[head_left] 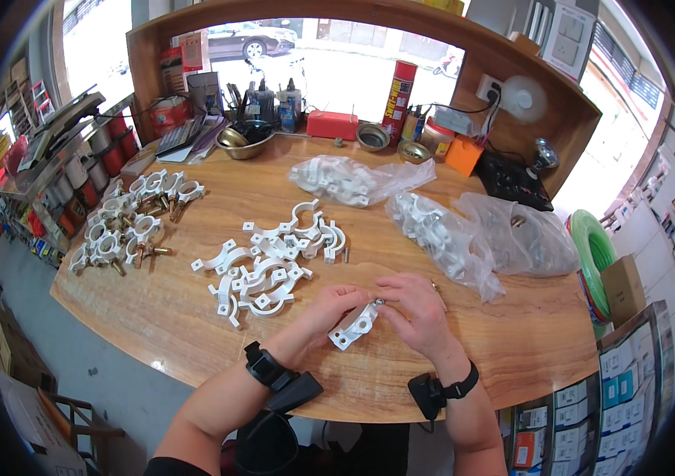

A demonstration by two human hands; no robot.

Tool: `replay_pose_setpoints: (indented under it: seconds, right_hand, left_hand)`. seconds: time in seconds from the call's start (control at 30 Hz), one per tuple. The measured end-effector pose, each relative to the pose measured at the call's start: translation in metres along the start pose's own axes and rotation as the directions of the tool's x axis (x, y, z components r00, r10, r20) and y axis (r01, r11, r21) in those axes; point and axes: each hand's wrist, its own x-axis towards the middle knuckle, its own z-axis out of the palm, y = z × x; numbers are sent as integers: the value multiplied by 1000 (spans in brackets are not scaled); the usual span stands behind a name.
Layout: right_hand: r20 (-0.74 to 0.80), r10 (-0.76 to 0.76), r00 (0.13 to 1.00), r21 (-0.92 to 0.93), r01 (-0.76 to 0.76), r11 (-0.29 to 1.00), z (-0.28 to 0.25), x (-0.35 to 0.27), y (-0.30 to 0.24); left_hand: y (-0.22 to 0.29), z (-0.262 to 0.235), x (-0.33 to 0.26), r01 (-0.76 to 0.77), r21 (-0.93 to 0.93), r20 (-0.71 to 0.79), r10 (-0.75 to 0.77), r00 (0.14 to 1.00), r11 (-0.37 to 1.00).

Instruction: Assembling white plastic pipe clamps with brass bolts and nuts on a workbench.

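My left hand (336, 304) and my right hand (414, 305) meet over the front of the round wooden table (195, 317). Together they hold a white plastic pipe clamp (355, 326). The right fingers pinch a small metal screw at the clamp's top end. Just left of my hands lies a loose pile of white clamp halves (270, 266). Both wrists wear black bands with small devices.
Assembled clamps with brass screws (127, 226) lie at the table's left. Clear bags of white parts (357, 178) (448, 234) and another bag (532, 234) sit right of centre. Metal bowls, a red spray can (399, 91), tools and a fan line the back. A green hose coil (595, 246) hangs right.
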Motion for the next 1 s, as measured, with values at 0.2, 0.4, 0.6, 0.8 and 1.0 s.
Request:
replay_pose_setpoints:
  seconds: [0.2,0.4,0.6,0.8,1.0]
  right_hand:
    - [-50,78,996,-5,-79,997,1,1,-5]
    - [-25,24,999,-3,-24,1000,-1,-3,2]
    - [-48,45,998,-22,-46,999,1,3,-8]
    - [-27,-22,999,-39,21,999,2,-2,2]
    - [-43,79,996,-65,-82,995,1,-2,-3]
  left_hand:
    - [1,0,0,24,15,-9,-24,1000,1000]
    - [-1,0,2,12,-2,22,-12,1000,1000]
    - [-3,-4,1,19,-8,14,-19,1000,1000]
    - [0,1,1,18,-29,8,-18,1000,999]
    - [0,0,1,43,-10,20,-43,999,999]
